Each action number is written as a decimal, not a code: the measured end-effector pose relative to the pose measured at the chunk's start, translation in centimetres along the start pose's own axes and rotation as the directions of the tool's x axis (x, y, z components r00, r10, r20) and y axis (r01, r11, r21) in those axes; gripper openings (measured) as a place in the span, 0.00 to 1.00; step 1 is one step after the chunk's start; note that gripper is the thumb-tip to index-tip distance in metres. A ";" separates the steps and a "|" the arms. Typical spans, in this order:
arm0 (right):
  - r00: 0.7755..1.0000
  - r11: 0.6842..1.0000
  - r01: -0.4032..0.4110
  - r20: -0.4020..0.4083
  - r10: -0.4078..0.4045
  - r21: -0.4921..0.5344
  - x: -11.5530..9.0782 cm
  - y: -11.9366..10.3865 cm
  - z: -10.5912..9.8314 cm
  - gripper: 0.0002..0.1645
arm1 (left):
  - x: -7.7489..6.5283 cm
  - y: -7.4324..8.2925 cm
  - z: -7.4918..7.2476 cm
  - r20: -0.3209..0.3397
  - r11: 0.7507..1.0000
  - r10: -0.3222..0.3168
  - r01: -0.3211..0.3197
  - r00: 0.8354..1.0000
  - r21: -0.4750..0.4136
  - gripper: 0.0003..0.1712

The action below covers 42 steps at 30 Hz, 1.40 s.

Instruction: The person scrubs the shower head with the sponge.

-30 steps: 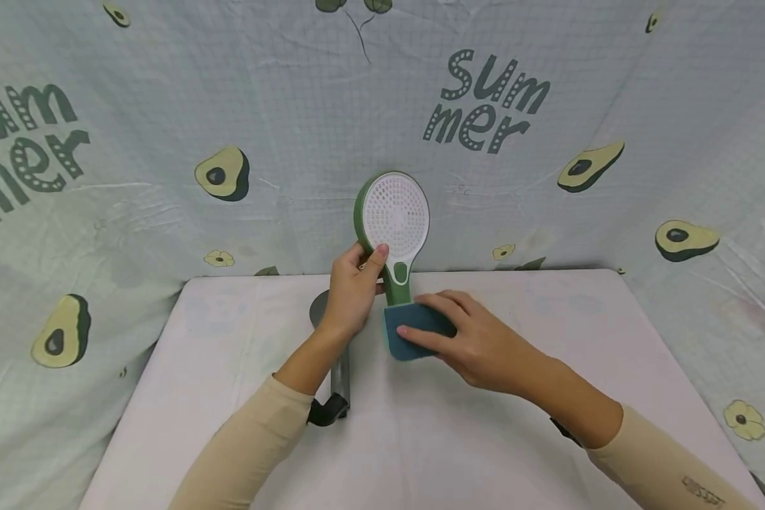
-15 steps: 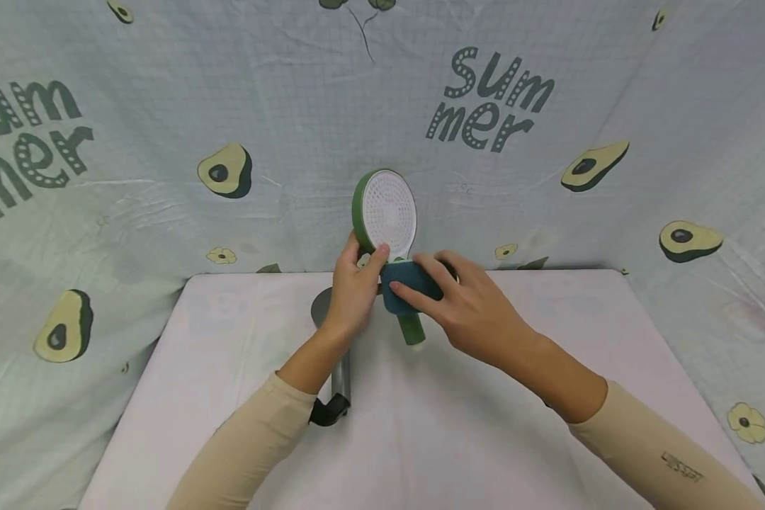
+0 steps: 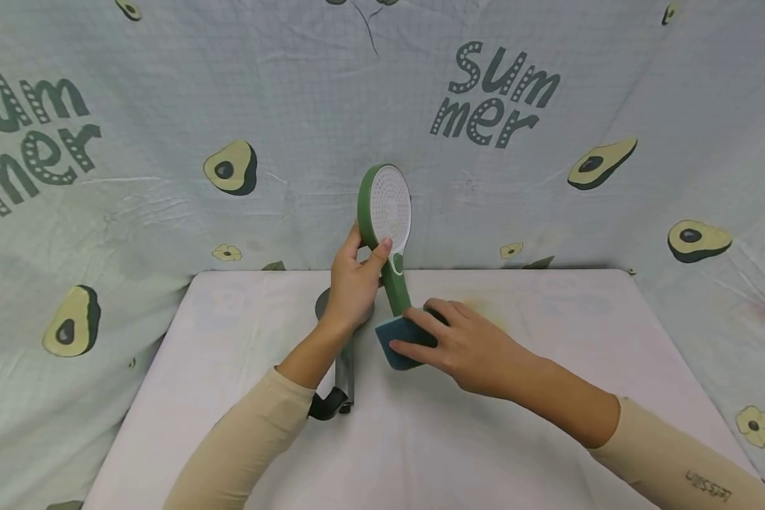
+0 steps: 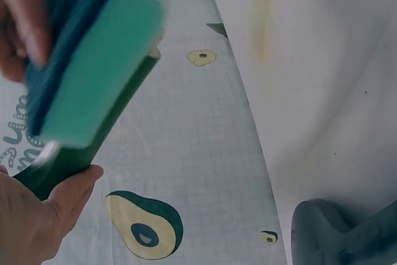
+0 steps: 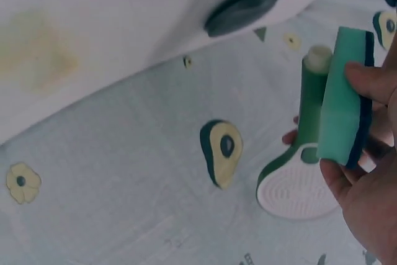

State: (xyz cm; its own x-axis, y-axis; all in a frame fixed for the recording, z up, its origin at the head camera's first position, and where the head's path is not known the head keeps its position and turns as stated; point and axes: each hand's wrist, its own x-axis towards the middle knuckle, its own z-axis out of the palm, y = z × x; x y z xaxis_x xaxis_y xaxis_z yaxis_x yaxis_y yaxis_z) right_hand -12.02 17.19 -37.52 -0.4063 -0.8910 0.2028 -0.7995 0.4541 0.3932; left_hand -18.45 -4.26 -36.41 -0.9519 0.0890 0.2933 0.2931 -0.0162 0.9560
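Note:
My left hand (image 3: 355, 282) grips a green shower head (image 3: 391, 205) at its neck, thumb on the front by the white spray face. Its handle points down toward the table. In my right hand (image 3: 468, 346) is a sponge (image 3: 403, 338), dark blue on one side and light green on the other, pinched between thumb and fingers. In the head view the sponge overlaps the lower end of the handle. The right wrist view shows the sponge's light green side (image 5: 342, 103) along the handle (image 5: 312, 97), whose end is whitish. The left wrist view has the sponge (image 4: 105, 60) blurred.
A grey shower head (image 3: 344, 365) with a black part (image 3: 327, 404) at its lower end lies on the table (image 3: 484, 453), partly hidden behind my left forearm. A printed cloth (image 3: 306, 127) with avocados hangs behind the table.
The sponge went up the handle toward the neck, then back down to its lower end. The green shower head has turned so its spray face shows narrower. My left hand keeps its grip.

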 end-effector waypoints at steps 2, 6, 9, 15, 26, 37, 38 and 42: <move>0.998 0.998 -0.055 -0.034 0.055 0.005 0.3 0.8 -0.4 0.42 | 0.0 0.0 0.1 -0.007 1.000 0.011 -0.011 1.000 0.022 0.29; 0.981 0.988 -0.152 -0.127 0.147 -0.027 1.3 2.3 -1.0 0.43 | -0.2 -0.1 0.3 -0.030 0.995 0.043 -0.040 0.999 0.088 0.29; 0.972 0.984 -0.172 -0.168 0.162 -0.048 1.7 2.7 -1.1 0.44 | -0.3 -0.3 0.3 -0.051 0.992 0.062 -0.056 0.997 0.115 0.26; 0.977 0.996 -0.092 -0.193 0.094 0.017 0.8 1.9 -0.1 0.43 | -0.2 -0.4 0.1 -0.081 1.000 0.016 -0.015 0.997 0.018 0.22; 0.869 0.720 -0.271 -0.160 0.469 0.639 -1.3 0.6 2.8 0.37 | -0.5 -0.4 0.5 -0.151 0.966 -0.049 0.009 0.987 -0.257 0.20; 0.819 0.319 -0.226 0.003 0.574 0.920 0.0 2.5 2.4 0.45 | -1.0 -0.2 1.8 -0.097 0.863 -0.041 -0.014 0.994 -0.505 0.20; 0.835 0.300 -0.220 0.020 0.550 0.928 -0.3 2.3 2.4 0.44 | -0.9 -0.2 1.6 -0.105 0.861 -0.035 -0.023 0.994 -0.508 0.19; 0.882 0.260 -0.198 0.056 0.469 0.945 -2.1 1.1 2.7 0.45 | -0.5 -0.2 1.1 -0.125 0.866 0.002 -0.064 0.992 -0.496 0.19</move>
State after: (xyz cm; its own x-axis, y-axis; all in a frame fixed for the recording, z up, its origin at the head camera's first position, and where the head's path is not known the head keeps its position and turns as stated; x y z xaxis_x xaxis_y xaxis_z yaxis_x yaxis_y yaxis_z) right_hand -13.19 19.57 -39.97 -0.7575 -0.5728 0.3133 -0.5456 0.2918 -0.7856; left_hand -17.90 -3.16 -36.82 -0.9550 -0.0362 0.2944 0.2705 -0.5140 0.8140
